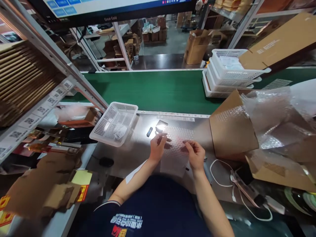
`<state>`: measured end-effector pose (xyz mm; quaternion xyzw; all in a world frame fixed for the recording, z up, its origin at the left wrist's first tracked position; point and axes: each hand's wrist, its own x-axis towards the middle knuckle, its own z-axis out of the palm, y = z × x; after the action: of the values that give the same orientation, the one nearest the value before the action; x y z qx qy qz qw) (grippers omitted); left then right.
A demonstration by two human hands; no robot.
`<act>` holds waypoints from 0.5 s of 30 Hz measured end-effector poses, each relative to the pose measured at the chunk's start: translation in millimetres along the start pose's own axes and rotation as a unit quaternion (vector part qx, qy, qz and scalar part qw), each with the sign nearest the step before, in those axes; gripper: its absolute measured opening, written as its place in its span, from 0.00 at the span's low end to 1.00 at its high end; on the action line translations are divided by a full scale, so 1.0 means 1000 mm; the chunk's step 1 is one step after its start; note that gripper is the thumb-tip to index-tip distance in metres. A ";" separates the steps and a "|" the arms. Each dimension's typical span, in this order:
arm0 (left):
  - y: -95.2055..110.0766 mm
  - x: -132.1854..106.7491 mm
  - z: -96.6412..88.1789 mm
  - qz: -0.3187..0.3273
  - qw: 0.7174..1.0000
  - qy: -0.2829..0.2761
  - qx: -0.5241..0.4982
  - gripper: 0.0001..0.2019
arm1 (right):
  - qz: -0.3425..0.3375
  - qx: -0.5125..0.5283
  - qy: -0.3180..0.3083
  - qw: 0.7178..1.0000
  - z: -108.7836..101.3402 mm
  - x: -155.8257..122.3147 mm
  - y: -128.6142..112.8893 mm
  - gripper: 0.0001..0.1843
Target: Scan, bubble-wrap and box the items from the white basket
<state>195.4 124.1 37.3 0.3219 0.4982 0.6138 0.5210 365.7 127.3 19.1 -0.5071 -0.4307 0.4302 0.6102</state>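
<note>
A clear sheet of bubble wrap spreads between my two hands over the metal bench. My left hand pinches its left side, thumb and fingers together. On the opposite side, my right hand grips the sheet the same way. Just beyond my left hand lie a small dark flat item, partly in glare, and a small black and blue item. What they are, I cannot make out.
A white plastic basket sits to the left. At right stands an open cardboard box with bubble wrap, near a white cable. Stacked white baskets rest on the green conveyor belt. A monitor hangs above.
</note>
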 end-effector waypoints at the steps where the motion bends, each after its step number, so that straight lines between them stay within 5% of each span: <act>1: 0.002 -0.001 0.000 0.000 1.000 0.002 0.007 0.29 | -0.012 -0.005 0.008 1.000 0.002 -0.001 0.001 0.22; 9: 0.009 -0.010 -0.006 0.031 0.998 0.011 0.056 0.26 | -0.025 -0.014 0.048 0.998 0.017 -0.008 0.008 0.23; 12: 0.009 -0.009 -0.022 0.037 0.995 0.045 0.079 0.24 | 0.024 0.029 0.000 0.999 0.030 -0.010 0.011 0.24; 15: 0.006 0.000 -0.053 0.033 0.987 0.130 0.088 0.23 | 0.080 0.034 -0.095 0.992 0.050 -0.015 0.026 0.38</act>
<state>145.1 109.9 27.6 0.3005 0.6028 0.6211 0.4007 311.1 128.4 -1.8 -0.4760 -0.4299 0.5385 0.5465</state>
